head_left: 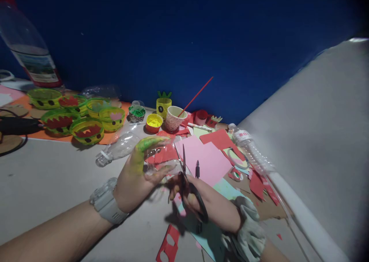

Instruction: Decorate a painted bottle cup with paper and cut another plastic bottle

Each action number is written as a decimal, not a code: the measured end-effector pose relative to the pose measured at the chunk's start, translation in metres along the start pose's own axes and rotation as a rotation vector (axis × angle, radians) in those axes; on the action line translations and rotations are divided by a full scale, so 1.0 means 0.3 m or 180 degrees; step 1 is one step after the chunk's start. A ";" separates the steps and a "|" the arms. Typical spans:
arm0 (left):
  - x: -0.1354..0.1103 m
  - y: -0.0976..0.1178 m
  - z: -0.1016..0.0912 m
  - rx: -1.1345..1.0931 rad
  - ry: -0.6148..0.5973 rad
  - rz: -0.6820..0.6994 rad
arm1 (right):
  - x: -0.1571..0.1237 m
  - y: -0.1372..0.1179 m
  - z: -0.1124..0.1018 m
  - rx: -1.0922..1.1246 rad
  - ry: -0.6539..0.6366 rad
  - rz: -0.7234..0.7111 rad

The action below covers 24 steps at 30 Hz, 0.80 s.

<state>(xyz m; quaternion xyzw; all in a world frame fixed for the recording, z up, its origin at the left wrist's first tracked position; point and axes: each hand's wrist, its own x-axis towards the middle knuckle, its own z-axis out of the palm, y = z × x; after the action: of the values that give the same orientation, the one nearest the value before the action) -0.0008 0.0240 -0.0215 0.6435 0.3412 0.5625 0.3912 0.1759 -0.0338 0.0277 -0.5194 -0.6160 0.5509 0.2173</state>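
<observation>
My left hand point(134, 179), with green and yellow paint on its thumb and index finger side and a grey watch at the wrist, is closed around a clear cut piece of plastic bottle point(160, 152). Black-handled scissors point(199, 202) are in my right hand point(191, 189), fingers wrapped through the loops. Their blades point up and stand slightly apart, beside the right edge of the plastic piece; whether they touch it I cannot tell. Just beyond lie pink paper point(207, 160) and a black pen point(197, 169).
Painted green-yellow plastic cups point(88, 131) stand on orange paper at the left, near a clear bottle point(121, 145). Behind are a yellow paint pot point(153, 122) and a patterned paper cup point(173, 119) with a red stick. Another bottle point(250, 148) lies right. Red cut paper point(168, 242) lies in front.
</observation>
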 end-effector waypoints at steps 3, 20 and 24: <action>-0.008 -0.005 -0.002 0.0217 -0.0021 0.0193 | -0.007 -0.011 0.000 -0.0093 -0.0027 -0.0025; -0.017 0.013 -0.015 0.0566 -0.0373 0.0765 | 0.014 0.055 0.000 0.0362 -0.0013 -0.0272; -0.018 0.005 -0.012 0.0238 -0.0425 0.0495 | 0.021 0.072 0.015 0.0591 0.0099 -0.0230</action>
<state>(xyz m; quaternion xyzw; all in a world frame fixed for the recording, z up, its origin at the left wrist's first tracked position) -0.0050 0.0190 -0.0226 0.7182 0.2842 0.5340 0.3440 0.1784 -0.0336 0.0048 -0.4829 -0.5772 0.5894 0.2938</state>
